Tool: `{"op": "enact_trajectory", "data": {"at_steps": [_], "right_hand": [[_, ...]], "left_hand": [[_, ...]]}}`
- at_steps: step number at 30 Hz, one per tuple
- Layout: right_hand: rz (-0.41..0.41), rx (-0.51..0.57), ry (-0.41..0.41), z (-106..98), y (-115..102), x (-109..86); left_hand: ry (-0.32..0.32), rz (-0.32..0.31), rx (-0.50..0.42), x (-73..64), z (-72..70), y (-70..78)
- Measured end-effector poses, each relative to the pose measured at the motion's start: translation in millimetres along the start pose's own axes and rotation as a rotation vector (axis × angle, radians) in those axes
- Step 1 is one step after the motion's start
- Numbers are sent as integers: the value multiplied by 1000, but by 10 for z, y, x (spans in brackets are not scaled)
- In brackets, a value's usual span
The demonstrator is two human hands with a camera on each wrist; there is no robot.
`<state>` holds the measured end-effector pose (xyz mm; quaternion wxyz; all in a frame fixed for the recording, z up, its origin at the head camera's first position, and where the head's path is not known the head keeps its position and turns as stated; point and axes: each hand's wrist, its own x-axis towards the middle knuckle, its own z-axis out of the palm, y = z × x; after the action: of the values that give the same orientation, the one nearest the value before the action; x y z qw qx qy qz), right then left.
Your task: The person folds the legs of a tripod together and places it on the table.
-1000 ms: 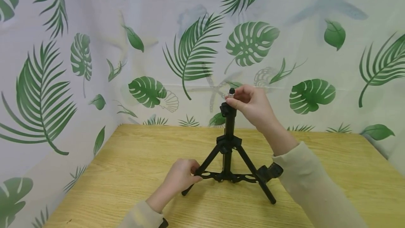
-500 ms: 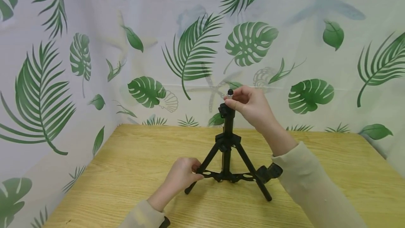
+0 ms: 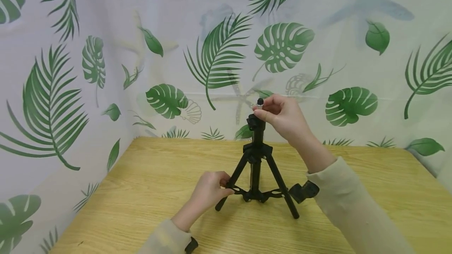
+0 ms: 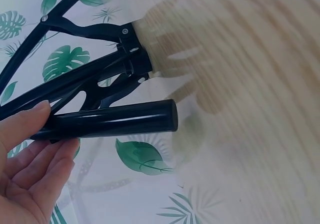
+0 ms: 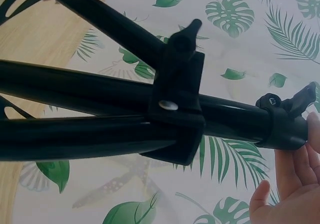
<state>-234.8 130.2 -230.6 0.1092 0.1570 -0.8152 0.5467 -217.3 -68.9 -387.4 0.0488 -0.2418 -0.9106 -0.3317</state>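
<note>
Blk tripod (image 3: 257, 150) is upright at approx. mid-counter, legs spread; can't tell if every foot touches the wood-grain counter (image 3: 159, 179). Both hands are on it, neither wide.

L hand (image 3: 209, 190) is low, pinching the L leg (image 4: 110, 120) btwn thumb & fingers, abt where a brace meets it; the leg's capped end sticks out past the fingers. Braces (image 4: 95, 32) run from the legs to a hub (image 4: 132, 54) at the bottom of the ctr tube (image 3: 255, 175).

R hand (image 3: 287, 120) is up top, thumb & fingers pinching the tripod by a small silvery collar (image 3: 259, 106), just under a blk tip (image 3: 260, 101). R wrist cam shows a clamp (image 5: 282, 126) w/ a knob next to those fingers, plus a bigger collar (image 5: 177, 99) further down where legs join.

Beige sleeves (image 3: 353, 207) on both arms; leaf-print cloth (image 3: 169, 19) hangs behind the counter.
</note>
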Motion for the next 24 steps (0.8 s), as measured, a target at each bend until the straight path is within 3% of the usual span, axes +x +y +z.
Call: {"op": "enact_trajectory", "data": {"at_steps": [24], "right_hand": [[8,-14,1,-2,14,3]], "left_hand": [[98,23,-57,127,104,106]]}}
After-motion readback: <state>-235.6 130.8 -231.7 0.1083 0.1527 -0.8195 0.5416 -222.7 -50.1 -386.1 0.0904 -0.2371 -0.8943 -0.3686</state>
